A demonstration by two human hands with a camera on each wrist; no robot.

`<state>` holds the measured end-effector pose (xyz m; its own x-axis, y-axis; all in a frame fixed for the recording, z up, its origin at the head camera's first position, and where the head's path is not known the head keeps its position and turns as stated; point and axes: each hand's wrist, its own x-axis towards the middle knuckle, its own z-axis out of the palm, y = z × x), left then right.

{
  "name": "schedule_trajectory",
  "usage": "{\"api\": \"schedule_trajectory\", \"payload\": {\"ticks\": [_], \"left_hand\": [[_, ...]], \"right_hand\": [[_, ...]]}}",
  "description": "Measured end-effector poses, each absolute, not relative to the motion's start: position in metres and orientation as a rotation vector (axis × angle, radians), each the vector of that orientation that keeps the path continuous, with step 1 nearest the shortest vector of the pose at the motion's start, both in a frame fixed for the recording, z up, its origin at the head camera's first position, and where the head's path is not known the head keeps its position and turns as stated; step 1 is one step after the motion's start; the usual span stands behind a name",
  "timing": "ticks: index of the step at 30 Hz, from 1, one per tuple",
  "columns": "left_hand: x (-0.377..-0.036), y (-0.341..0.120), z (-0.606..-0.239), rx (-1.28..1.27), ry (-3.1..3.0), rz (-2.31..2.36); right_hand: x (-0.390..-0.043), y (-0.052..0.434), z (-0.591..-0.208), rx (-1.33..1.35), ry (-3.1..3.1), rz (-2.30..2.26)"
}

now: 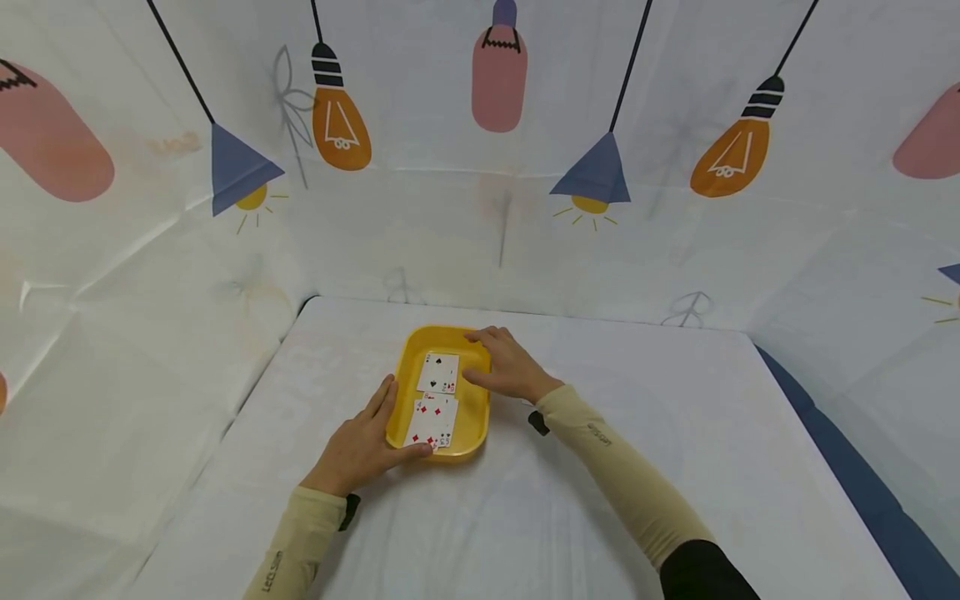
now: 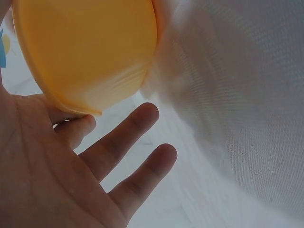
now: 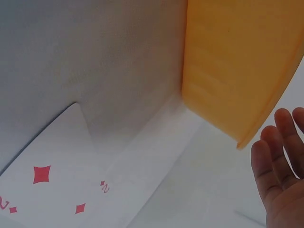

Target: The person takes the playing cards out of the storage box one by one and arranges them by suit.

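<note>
A yellow tray [image 1: 474, 425] with rounded corners lies on the white-covered table, several playing cards [image 1: 438, 372] face up inside it. The lower cards overlap, and red diamonds show on the top one. My left hand [image 1: 358, 446] holds the tray's near left corner, thumb along the front rim and fingers at the left side. In the left wrist view, two fingers [image 2: 128, 128] extend free of the rim. My right hand [image 1: 513, 367] hovers at the far right rim, its fingers loosely extended. A two of diamonds [image 3: 57, 185] lies outside the tray, near the right wrist.
White cloth covers the table [image 1: 675, 450]. Behind it hangs a white curtain [image 1: 420, 225] printed with lamps and bulbs. Dark blue material [image 1: 832, 458] shows beyond the right table edge.
</note>
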<state>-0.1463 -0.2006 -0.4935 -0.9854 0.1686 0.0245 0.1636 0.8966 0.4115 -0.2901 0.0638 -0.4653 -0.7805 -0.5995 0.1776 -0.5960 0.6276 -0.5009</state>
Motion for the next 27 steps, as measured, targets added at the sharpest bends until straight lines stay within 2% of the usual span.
{"api": "schedule_trajectory", "payload": {"ticks": [13, 27], "left_hand": [[-0.147, -0.200, -0.493, 0.290, 3.070, 0.653], [-0.146, -0.199, -0.492, 0.296, 3.061, 0.657]], "right_hand": [[-0.291, 0.040, -0.465, -1.079, 2.722, -0.888], [-0.299, 0.018, -0.468, -0.988, 2.643, -0.649]]}}
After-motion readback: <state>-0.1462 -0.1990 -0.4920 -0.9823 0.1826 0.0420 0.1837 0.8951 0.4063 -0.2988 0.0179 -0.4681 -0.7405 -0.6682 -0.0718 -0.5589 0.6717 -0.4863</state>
